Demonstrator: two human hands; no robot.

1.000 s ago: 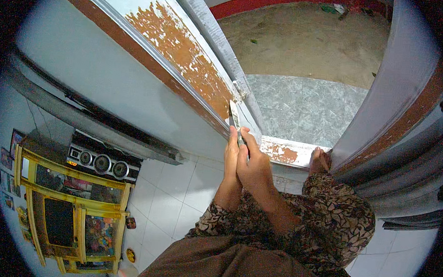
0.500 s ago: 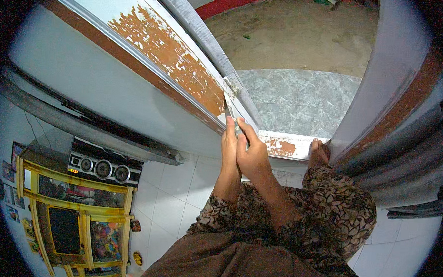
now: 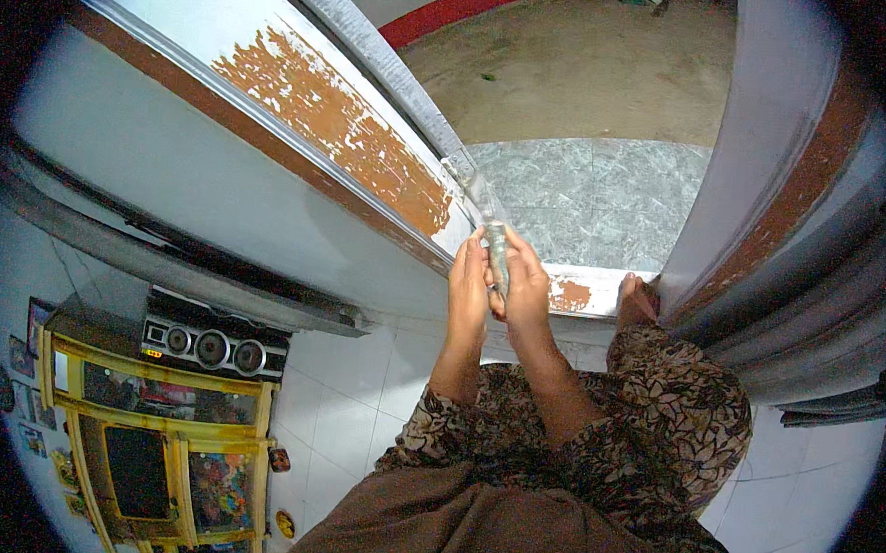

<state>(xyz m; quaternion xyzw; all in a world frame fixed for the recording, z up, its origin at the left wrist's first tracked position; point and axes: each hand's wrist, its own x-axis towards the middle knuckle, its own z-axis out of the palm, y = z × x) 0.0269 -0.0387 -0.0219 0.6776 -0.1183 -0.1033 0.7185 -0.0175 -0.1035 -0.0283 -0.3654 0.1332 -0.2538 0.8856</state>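
Note:
Both my hands are around a scraper whose grey-green handle (image 3: 497,254) stands between them, its pale blade pointing up and away toward the door frame. My left hand (image 3: 468,290) presses on the handle from the left, fingertips near its upper part. From the right, my right hand (image 3: 525,289) closes on the same handle. The white door frame (image 3: 426,125) runs up to the left, with a large flaked patch of bare brown surface (image 3: 346,126). Near the frame's lower end, the blade is close to its edge; whether it touches, I cannot tell.
A white threshold (image 3: 608,278) with a smaller brown patch lies beyond my hands, beside my bare foot (image 3: 638,299). Outside are grey tiles (image 3: 608,195). A grey curtain (image 3: 801,325) hangs at right. At lower left stands a yellow cabinet (image 3: 170,412) with a stereo (image 3: 214,348).
My hands have shifted slightly right and away from the flaked patch. The scraper has turned, so its blade shows broader and more of the handle is visible between my fingers.

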